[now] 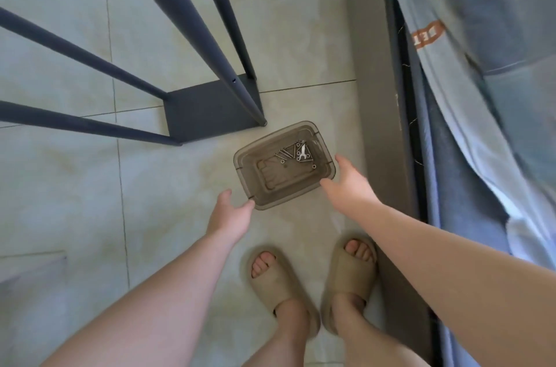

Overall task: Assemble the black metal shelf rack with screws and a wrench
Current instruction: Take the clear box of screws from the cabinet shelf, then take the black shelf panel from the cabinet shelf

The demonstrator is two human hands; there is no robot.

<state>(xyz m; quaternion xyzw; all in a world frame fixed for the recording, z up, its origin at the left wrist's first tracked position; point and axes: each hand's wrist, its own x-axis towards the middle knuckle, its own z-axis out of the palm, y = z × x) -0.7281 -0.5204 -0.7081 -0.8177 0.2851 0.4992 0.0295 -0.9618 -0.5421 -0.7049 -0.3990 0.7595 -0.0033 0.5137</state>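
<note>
Fetching the hardware: my left hand (230, 214) and right hand (350, 183), both spread and holding nothing, flank the tub (288, 197) on the floor (75, 201) beside the rack (210, 108) (screws (284, 154) and wrench (302, 152) lie in its far corner); next, I judge, a two-sided grip on its rim.

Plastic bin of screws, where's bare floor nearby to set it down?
Bare tile lies left of the bin, between the rack's base plate and the left hand. Crowded: the strip between bin and bed frame, holding the right hand.

Black rack (207, 109), smoky-brown bin (240, 160) — beige slippers (278, 285).
</note>
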